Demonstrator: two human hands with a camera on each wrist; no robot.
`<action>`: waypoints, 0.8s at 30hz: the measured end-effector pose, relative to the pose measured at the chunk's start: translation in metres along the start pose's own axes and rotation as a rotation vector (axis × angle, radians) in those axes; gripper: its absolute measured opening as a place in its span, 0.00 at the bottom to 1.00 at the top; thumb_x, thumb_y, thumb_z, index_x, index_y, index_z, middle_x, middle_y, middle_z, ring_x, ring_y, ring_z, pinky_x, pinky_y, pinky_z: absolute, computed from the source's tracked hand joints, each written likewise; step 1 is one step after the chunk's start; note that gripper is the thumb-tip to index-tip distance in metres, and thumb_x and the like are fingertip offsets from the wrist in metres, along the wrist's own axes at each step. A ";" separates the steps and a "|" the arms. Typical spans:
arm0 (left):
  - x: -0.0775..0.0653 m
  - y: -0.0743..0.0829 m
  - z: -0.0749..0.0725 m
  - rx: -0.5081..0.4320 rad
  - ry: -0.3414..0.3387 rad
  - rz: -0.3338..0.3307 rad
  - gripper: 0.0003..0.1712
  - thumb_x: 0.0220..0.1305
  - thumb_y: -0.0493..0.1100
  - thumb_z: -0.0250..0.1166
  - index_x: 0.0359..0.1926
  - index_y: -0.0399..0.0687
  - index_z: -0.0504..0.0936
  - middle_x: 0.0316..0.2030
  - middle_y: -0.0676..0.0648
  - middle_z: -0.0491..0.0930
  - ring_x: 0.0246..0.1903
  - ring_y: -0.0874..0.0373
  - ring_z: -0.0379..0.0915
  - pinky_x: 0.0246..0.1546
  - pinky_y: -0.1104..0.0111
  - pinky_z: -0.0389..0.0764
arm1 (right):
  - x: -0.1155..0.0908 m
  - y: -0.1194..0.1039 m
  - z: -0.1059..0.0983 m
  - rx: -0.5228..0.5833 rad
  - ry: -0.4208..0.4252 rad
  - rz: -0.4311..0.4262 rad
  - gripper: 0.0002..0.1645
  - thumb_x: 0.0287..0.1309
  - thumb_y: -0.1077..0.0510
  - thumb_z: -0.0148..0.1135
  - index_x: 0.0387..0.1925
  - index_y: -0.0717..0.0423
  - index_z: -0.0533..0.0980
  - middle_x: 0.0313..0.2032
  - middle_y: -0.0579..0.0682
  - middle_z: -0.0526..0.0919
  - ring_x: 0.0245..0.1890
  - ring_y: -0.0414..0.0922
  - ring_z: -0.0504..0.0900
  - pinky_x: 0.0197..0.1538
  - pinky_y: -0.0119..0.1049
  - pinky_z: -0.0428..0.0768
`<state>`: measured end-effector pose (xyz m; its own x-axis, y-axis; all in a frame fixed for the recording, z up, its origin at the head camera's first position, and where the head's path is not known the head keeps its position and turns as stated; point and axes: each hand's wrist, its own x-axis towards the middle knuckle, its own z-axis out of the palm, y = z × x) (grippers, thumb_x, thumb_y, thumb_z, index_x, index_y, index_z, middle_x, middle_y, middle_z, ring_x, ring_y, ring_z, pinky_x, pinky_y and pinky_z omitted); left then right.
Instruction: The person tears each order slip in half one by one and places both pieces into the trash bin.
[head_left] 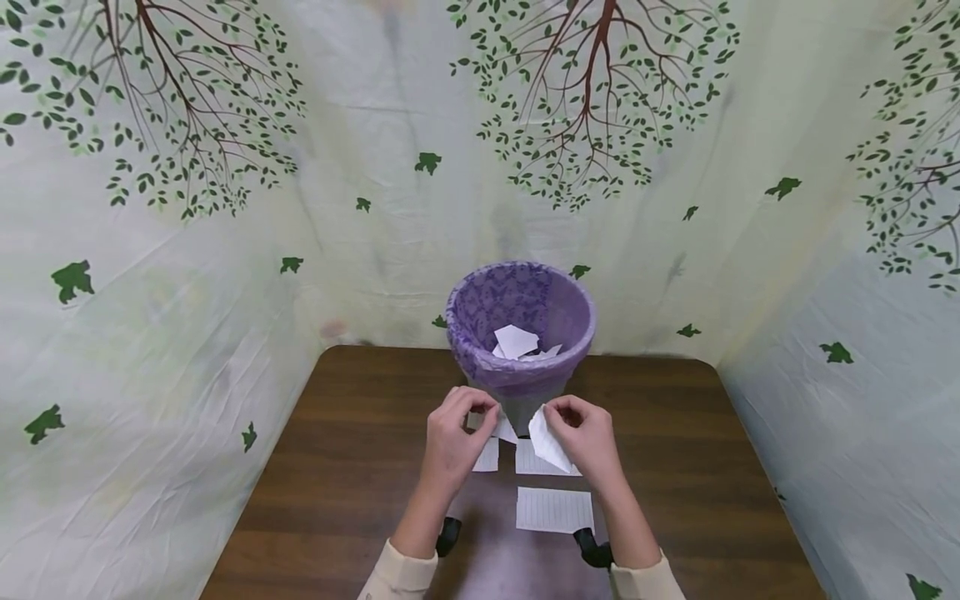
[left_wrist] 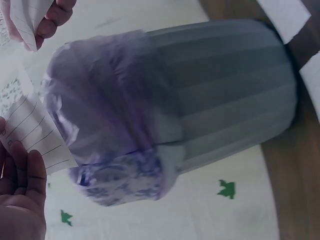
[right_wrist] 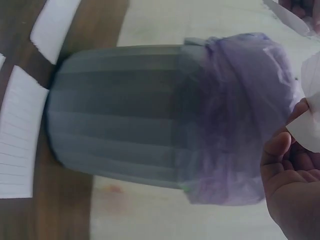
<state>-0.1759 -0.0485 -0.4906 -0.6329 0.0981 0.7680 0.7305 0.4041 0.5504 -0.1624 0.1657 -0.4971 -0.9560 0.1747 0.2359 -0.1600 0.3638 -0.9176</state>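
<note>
In the head view my left hand (head_left: 450,433) pinches a torn piece of lined paper (head_left: 506,430) between thumb and fingertips. Opposite it, my right hand (head_left: 588,437) pinches a second torn paper piece (head_left: 547,444); a gap separates the two. Both hands are raised in front of a grey waste bin (left_wrist: 230,95), whose rim is wrapped in a purple patterned bag (head_left: 517,379). Inside the bin lie several white paper scraps (head_left: 516,341). The left wrist view shows ruled lines on the left hand's piece (left_wrist: 37,132), held close beside the bag.
Below the hands, a lined paper sheet (head_left: 555,510) lies on the brown wooden table (head_left: 360,450). Two more paper pieces, one on the right (head_left: 534,460) and one on the left (head_left: 487,457), lie nearer the bin. A leaf-printed cloth (head_left: 375,292) hangs behind and beside the table.
</note>
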 end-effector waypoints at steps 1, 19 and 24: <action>0.004 0.001 -0.001 -0.002 0.008 0.010 0.03 0.68 0.35 0.70 0.35 0.43 0.88 0.33 0.49 0.87 0.35 0.57 0.81 0.34 0.69 0.85 | 0.003 -0.003 -0.001 0.002 0.005 -0.004 0.02 0.61 0.64 0.73 0.32 0.58 0.88 0.27 0.51 0.85 0.27 0.37 0.75 0.32 0.26 0.73; 0.079 0.006 0.003 -0.001 0.098 0.095 0.06 0.62 0.28 0.74 0.36 0.41 0.87 0.36 0.44 0.88 0.38 0.52 0.84 0.42 0.64 0.88 | 0.068 -0.048 -0.015 0.053 0.059 -0.068 0.08 0.66 0.58 0.70 0.36 0.60 0.87 0.33 0.58 0.87 0.30 0.41 0.79 0.32 0.26 0.77; 0.096 0.000 0.008 0.004 0.104 0.057 0.04 0.64 0.30 0.73 0.37 0.40 0.86 0.37 0.43 0.87 0.39 0.51 0.84 0.44 0.61 0.88 | 0.087 -0.050 -0.011 0.047 0.067 -0.053 0.10 0.66 0.57 0.69 0.36 0.60 0.87 0.34 0.57 0.88 0.30 0.42 0.80 0.31 0.26 0.78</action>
<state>-0.2388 -0.0315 -0.4201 -0.5603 0.0261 0.8278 0.7633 0.4042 0.5039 -0.2349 0.1730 -0.4267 -0.9274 0.2178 0.3042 -0.2230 0.3313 -0.9168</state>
